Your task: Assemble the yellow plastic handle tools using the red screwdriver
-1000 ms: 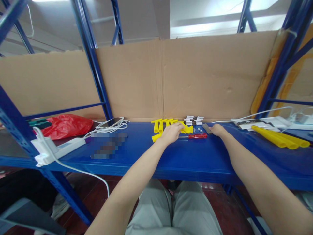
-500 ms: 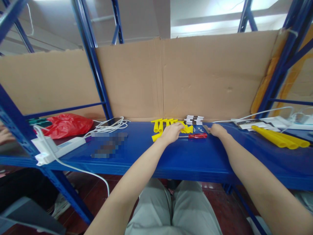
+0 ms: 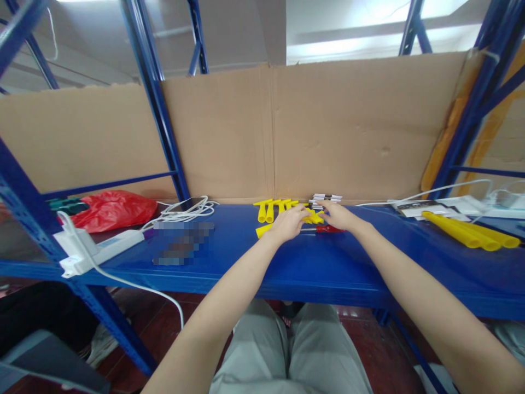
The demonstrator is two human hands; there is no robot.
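My left hand [image 3: 289, 223] is low over the blue shelf, its fingers curled among small yellow plastic pieces [image 3: 314, 217]. What it grips is hidden. The wide end of a yellow tapered tube [image 3: 262, 230] sticks out left of this hand. From the other side my right hand [image 3: 339, 215] reaches in at the same pieces, thumb and fingers apart. Beneath its palm lies a screwdriver [image 3: 328, 229] with a red handle, partly covered. More yellow tapered tubes [image 3: 269, 211] stand in a row behind my left hand. A stack of white and dark pieces [image 3: 327, 197] shows behind my right fingers.
A power strip [image 3: 118, 243], a white cable coil [image 3: 192, 208] and a red plastic bag [image 3: 118, 209] lie at left. Long yellow tapered tubes [image 3: 467, 232] lie at right. Cardboard [image 3: 348, 126] closes the back. Blue posts [image 3: 158, 109] frame the shelf [image 3: 311, 262].
My right hand has moved left from a small flat grey piece to the yellow pieces, now covering part of the screwdriver handle. My left hand has stayed nearly still.
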